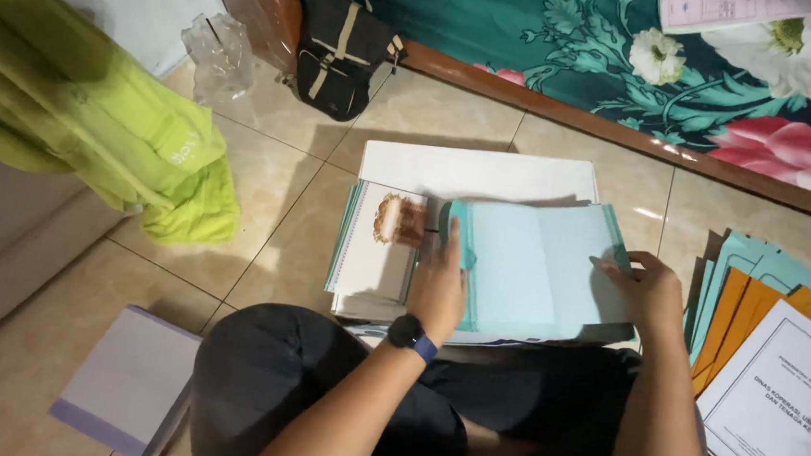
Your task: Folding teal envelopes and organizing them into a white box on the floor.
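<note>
A light teal paper folder [533, 267] lies open on a stack of white sheets [477, 174] on the tiled floor in front of my crossed legs. My left hand [440, 284], with a dark watch on its wrist, presses flat on the folder's left edge, next to a white certificate-like page with a brown emblem [398, 220]. My right hand [646, 290] grips the folder's right edge, fingers curled over it.
A pile of teal and orange folders with a printed white sheet on top [771, 363] lies to my right. A ream of white paper [128, 380] sits at my left knee. A black bag [340, 49], crumpled plastic [217, 54], green cloth [96, 117] and a floral mattress [688, 67] surround the spot.
</note>
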